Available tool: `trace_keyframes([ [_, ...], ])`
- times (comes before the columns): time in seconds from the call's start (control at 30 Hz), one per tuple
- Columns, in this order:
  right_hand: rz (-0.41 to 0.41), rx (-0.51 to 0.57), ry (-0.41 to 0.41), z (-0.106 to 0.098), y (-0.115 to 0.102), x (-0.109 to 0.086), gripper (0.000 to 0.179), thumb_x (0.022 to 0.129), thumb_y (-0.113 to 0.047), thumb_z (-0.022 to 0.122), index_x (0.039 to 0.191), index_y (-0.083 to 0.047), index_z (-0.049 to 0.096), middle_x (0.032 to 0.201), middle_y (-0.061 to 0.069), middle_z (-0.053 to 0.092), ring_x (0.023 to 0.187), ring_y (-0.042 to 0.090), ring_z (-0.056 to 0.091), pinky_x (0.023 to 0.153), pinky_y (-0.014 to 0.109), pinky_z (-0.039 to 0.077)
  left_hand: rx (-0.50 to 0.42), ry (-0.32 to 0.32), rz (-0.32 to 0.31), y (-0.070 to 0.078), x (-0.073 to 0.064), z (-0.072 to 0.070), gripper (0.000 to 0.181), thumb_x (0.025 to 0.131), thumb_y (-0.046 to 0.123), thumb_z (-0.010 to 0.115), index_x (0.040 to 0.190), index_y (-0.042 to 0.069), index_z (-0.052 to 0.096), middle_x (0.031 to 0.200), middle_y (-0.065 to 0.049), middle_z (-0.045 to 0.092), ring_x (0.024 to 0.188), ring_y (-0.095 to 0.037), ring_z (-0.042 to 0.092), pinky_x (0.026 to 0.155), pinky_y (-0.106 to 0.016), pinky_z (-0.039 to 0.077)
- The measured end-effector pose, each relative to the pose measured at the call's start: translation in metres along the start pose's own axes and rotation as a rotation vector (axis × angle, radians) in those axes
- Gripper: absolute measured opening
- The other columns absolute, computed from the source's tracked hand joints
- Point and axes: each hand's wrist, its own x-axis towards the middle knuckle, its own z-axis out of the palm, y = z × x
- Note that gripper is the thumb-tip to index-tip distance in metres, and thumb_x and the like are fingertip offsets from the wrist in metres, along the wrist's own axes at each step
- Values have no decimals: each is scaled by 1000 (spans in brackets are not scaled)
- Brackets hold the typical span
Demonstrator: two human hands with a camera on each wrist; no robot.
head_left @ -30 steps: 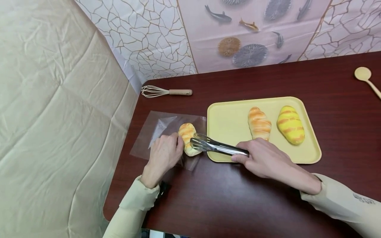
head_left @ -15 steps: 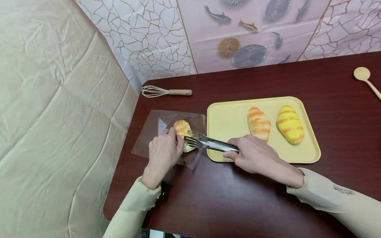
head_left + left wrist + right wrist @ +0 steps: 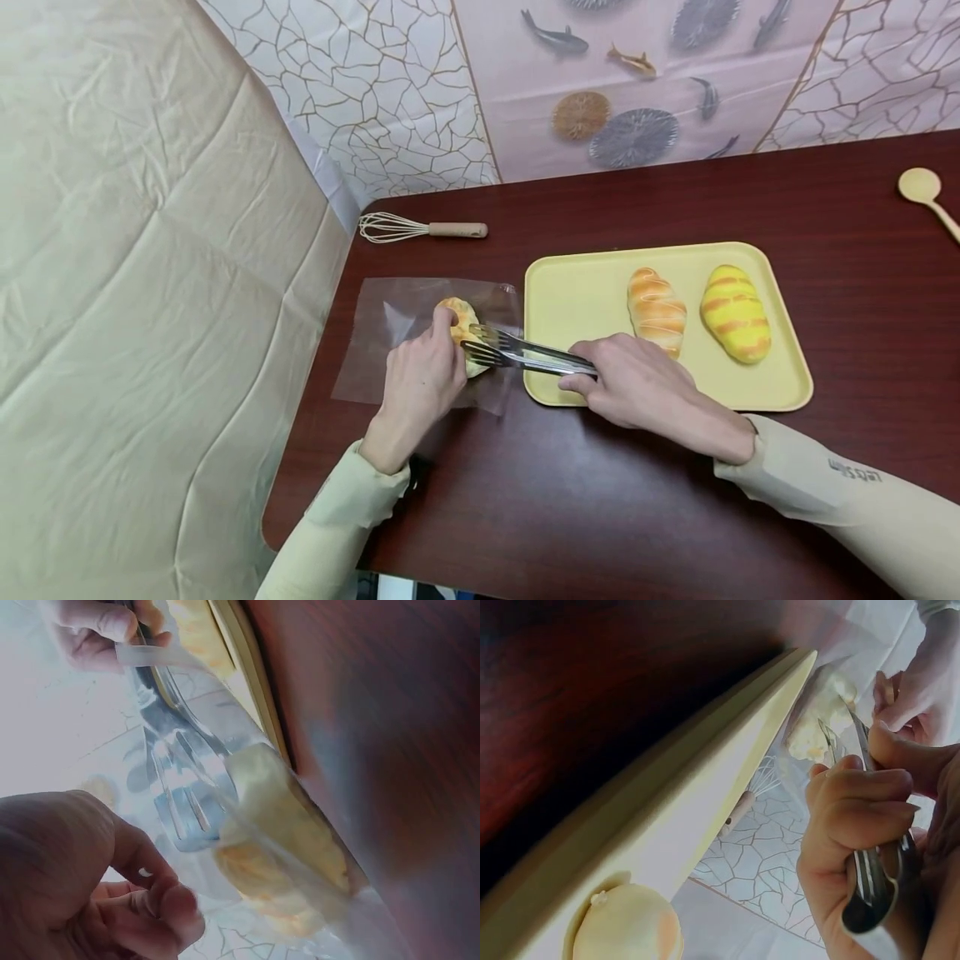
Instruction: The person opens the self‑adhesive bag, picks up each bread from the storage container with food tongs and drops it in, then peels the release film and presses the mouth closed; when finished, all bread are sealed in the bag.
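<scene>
My right hand [image 3: 637,383] grips metal serving tongs with dark handles [image 3: 551,360], pointed left over the tray's edge. The slotted tips lie against an oval, orange-striped bread roll [image 3: 463,312] on a clear plastic bag [image 3: 375,354]. In the left wrist view the film of the bag passes over part of the tongs [image 3: 184,776] and the pale roll [image 3: 289,821]. My left hand [image 3: 423,373], thumb and fingers curled together, pinches the bag beside the roll and covers the roll's left side in the head view.
A yellow tray [image 3: 573,292] right of the bag carries a glazed orange bread roll [image 3: 656,310] and a yellow striped one [image 3: 737,315]. Behind the bag lies a whisk [image 3: 427,227]. A pale spoon [image 3: 921,185] rests at the far right of the dark table [image 3: 570,500].
The tongs and right hand have moved left, and the roll has shifted left and slightly away onto the bag. My left hand stays beside it, its fingers now farther over the roll.
</scene>
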Motion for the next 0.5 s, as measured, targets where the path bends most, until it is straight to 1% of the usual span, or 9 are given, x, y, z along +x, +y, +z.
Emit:
trace_keyframes([
  [0.03, -3, -2, -2, 0, 0, 1, 16, 99, -33, 78, 91, -21, 72, 66, -7, 53, 64, 12, 50, 56, 31, 37, 12, 7, 8, 1, 0, 0, 26, 88, 8, 60, 113, 7, 55, 65, -11, 65, 47, -40, 60, 45, -56, 48],
  [0.07, -7, -5, -2, 0, 0, 2, 15, 98, -33, 78, 92, -21, 72, 66, -7, 53, 64, 12, 49, 55, 31, 37, 18, 1, 12, 5, 2, -7, 25, 88, 6, 62, 112, 6, 55, 65, -11, 66, 48, -39, 61, 44, -53, 48],
  [0.1, -11, -6, -2, 0, -1, 3, 15, 98, -33, 79, 92, -21, 73, 65, -7, 53, 63, 12, 49, 55, 31, 37, 36, -2, 11, 6, 2, -8, 26, 88, 6, 62, 113, 6, 56, 64, -12, 65, 47, -39, 61, 43, -52, 47],
  [0.13, -16, -10, -1, 1, -1, 4, 15, 98, -33, 79, 92, -20, 73, 65, -7, 53, 62, 12, 49, 55, 31, 37, 47, -10, 9, 10, 2, -13, 26, 88, 4, 64, 113, 4, 57, 63, -12, 65, 48, -40, 61, 42, -50, 46],
  [0.2, -29, -11, 3, 1, -1, 6, 15, 98, -33, 79, 92, -20, 73, 65, -8, 53, 61, 12, 48, 55, 31, 37, 81, -19, -7, 12, 3, -16, 25, 90, 3, 64, 114, 3, 59, 61, -13, 64, 48, -40, 62, 42, -50, 47],
  [0.27, -38, -15, 8, 1, -2, 8, 15, 97, -32, 80, 92, -20, 73, 65, -7, 52, 61, 13, 48, 55, 31, 37, 107, -22, -28, 15, 4, -18, 19, 93, 4, 64, 111, 2, 62, 60, -13, 64, 49, -40, 63, 43, -51, 48],
  [0.37, -45, -17, 9, 1, -2, 8, 14, 97, -32, 80, 94, -20, 73, 65, -8, 51, 61, 13, 48, 56, 30, 37, 119, 4, -46, 16, 4, -19, 6, 97, 7, 66, 100, 2, 64, 62, -14, 66, 51, -40, 65, 44, -52, 50],
  [0.43, -50, -20, 10, 1, -3, 8, 13, 97, -32, 80, 96, -20, 74, 65, -8, 50, 62, 12, 48, 56, 30, 38, 114, 27, -44, 15, 5, -18, 9, 100, 8, 66, 93, 4, 63, 65, -13, 67, 53, -39, 66, 45, -51, 51],
  [0.5, -58, -23, 10, 0, -3, 8, 13, 97, -32, 80, 97, -20, 75, 65, -8, 50, 62, 12, 48, 56, 31, 38, 98, 37, -42, 14, 5, -18, 12, 102, 8, 65, 91, 4, 62, 69, -13, 68, 56, -39, 67, 47, -52, 53],
])
